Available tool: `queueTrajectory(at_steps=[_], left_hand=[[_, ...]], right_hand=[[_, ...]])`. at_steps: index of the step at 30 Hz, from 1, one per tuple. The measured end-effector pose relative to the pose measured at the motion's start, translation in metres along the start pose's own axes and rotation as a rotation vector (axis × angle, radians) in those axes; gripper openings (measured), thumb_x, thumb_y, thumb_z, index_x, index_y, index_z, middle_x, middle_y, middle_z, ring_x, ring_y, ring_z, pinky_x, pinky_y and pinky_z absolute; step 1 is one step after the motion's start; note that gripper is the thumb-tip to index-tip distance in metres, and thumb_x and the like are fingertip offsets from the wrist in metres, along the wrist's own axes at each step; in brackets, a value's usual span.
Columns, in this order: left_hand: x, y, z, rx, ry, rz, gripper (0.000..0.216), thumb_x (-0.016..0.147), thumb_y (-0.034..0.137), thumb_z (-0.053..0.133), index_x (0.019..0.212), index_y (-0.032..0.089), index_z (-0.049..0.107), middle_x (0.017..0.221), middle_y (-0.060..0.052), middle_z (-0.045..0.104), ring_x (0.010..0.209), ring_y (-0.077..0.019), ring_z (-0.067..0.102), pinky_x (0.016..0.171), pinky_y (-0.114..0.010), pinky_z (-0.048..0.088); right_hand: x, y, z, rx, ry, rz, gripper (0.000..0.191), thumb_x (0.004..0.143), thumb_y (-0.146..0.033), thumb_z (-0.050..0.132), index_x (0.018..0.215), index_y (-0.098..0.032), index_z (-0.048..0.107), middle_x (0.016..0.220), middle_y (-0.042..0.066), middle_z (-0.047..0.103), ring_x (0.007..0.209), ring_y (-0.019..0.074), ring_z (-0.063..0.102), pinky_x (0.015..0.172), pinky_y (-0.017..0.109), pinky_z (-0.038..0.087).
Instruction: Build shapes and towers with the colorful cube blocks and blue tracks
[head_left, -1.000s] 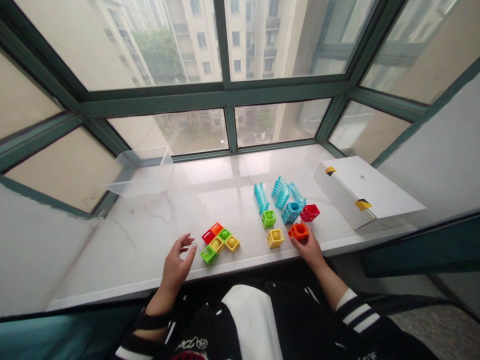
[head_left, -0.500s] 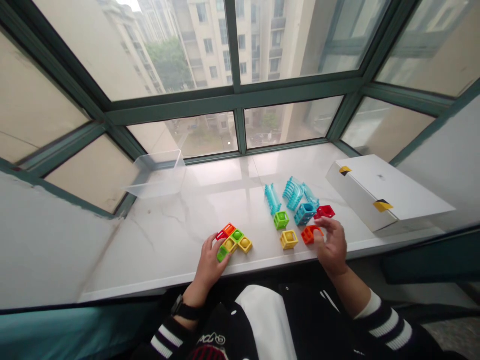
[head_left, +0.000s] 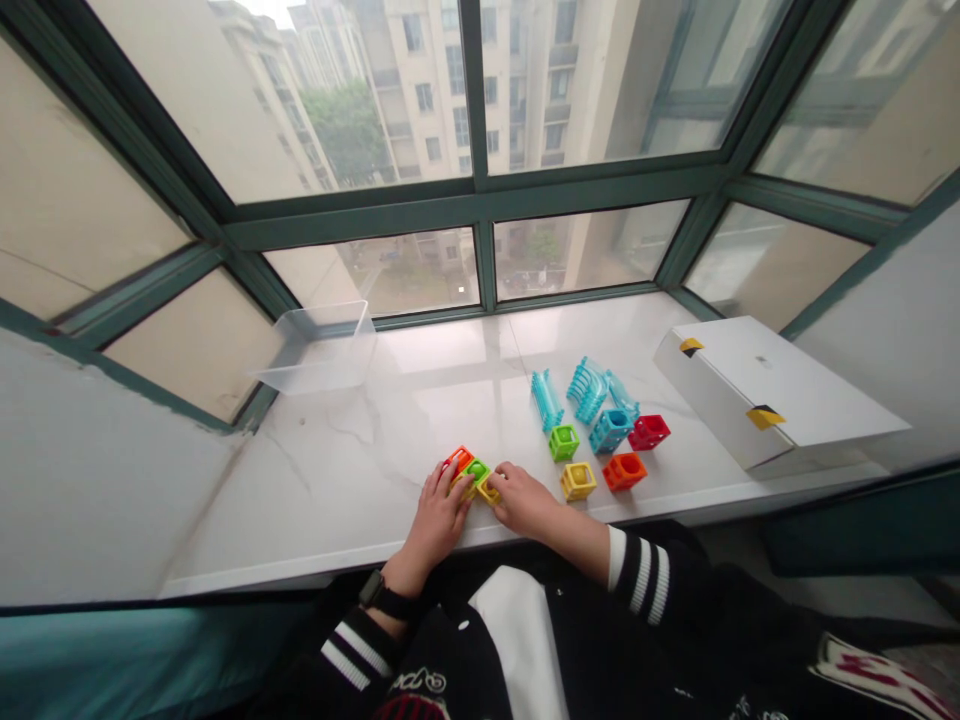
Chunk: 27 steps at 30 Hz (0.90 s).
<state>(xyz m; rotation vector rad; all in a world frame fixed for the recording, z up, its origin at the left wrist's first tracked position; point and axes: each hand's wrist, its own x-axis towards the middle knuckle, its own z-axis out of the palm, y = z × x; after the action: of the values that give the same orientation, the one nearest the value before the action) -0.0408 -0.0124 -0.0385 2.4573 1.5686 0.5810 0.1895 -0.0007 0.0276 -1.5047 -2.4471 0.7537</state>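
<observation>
A joined cluster of colourful cube blocks (head_left: 476, 470) lies near the front edge of the white marble sill. My left hand (head_left: 437, 512) covers its left side, fingers curled over the blocks. From the right, my right hand (head_left: 525, 503) grips the yellow cube block (head_left: 487, 490) at the cluster's near right corner. My fingers hide part of the red, green and yellow blocks. To the right of that hand stand a separate yellow cube (head_left: 578, 482), an orange cube (head_left: 624, 472), a green cube (head_left: 563, 443) and a red cube (head_left: 649, 432).
Light-blue track pieces (head_left: 588, 389) and a blue cube (head_left: 610, 431) sit behind the loose cubes. A clear plastic bin (head_left: 319, 375) stands at the back left. At the right is a white box (head_left: 780, 385) with yellow-black corner tabs. Green-framed windows (head_left: 484, 185) enclose the sill.
My right hand has left the orange and red cubes and moved left onto the cluster's yellow block. My left hand has shifted slightly right, covering more of the cluster.
</observation>
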Motion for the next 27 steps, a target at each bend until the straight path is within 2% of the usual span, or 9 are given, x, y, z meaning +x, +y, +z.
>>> queueTrajectory(at_steps=[3, 7, 13, 19, 24, 27], left_hand=[[0.003, 0.0, 0.003, -0.015, 0.006, 0.016, 0.043, 0.101, 0.025, 0.054, 0.143, 0.031, 0.063, 0.166, -0.009, 0.043, 0.16, -0.0319, 0.028, 0.127, -0.057, 0.035], [0.006, 0.004, 0.002, -0.013, 0.005, 0.026, 0.042, 0.1, 0.025, 0.057, 0.14, 0.034, 0.066, 0.165, -0.008, 0.044, 0.158, -0.0334, 0.031, 0.125, -0.059, 0.038], [0.008, 0.009, 0.004, 0.024, 0.01, 0.032, 0.048, 0.1, 0.023, 0.057, 0.145, 0.04, 0.063, 0.167, -0.007, 0.042, 0.158, -0.0361, 0.031, 0.124, -0.062, 0.038], [0.01, 0.005, 0.004, 0.031, -0.005, 0.07, 0.049, 0.1, 0.022, 0.056, 0.145, 0.04, 0.063, 0.167, -0.004, 0.042, 0.16, -0.0349, 0.028, 0.124, -0.06, 0.039], [0.013, -0.002, 0.003, 0.018, 0.003, 0.104, 0.048, 0.1, 0.023, 0.055, 0.144, 0.039, 0.064, 0.166, -0.005, 0.044, 0.159, -0.0346, 0.03, 0.124, -0.06, 0.039], [0.016, -0.004, -0.002, 0.013, -0.03, 0.126, 0.044, 0.099, 0.025, 0.057, 0.139, 0.04, 0.067, 0.164, -0.006, 0.047, 0.157, -0.0349, 0.033, 0.122, -0.063, 0.038]], right_hand=[[0.001, 0.001, 0.011, -0.048, -0.033, 0.067, 0.027, 0.091, -0.028, 0.072, 0.116, -0.018, 0.069, 0.121, 0.014, 0.067, 0.11, 0.0284, 0.067, 0.092, 0.036, 0.053], [-0.002, 0.001, 0.013, -0.099, -0.006, 0.124, 0.022, 0.094, -0.031, 0.069, 0.114, -0.021, 0.07, 0.112, 0.011, 0.071, 0.102, 0.0263, 0.069, 0.084, 0.033, 0.051], [-0.003, 0.003, 0.011, -0.086, 0.012, 0.134, 0.022, 0.094, -0.035, 0.069, 0.109, -0.02, 0.071, 0.11, 0.011, 0.073, 0.102, 0.0262, 0.07, 0.084, 0.032, 0.05], [-0.01, 0.006, 0.002, -0.036, 0.024, 0.167, 0.014, 0.088, -0.025, 0.067, 0.101, -0.018, 0.07, 0.106, 0.012, 0.075, 0.098, 0.0256, 0.071, 0.083, 0.032, 0.05], [-0.029, 0.004, -0.018, 0.159, 0.156, 0.059, 0.009, 0.085, -0.023, 0.069, 0.093, -0.021, 0.065, 0.098, 0.006, 0.073, 0.092, 0.0215, 0.07, 0.084, 0.03, 0.053], [-0.04, 0.004, -0.036, 0.382, 0.275, -0.014, 0.014, 0.086, -0.023, 0.069, 0.098, -0.023, 0.061, 0.101, 0.003, 0.071, 0.091, 0.0189, 0.07, 0.084, 0.03, 0.057]])
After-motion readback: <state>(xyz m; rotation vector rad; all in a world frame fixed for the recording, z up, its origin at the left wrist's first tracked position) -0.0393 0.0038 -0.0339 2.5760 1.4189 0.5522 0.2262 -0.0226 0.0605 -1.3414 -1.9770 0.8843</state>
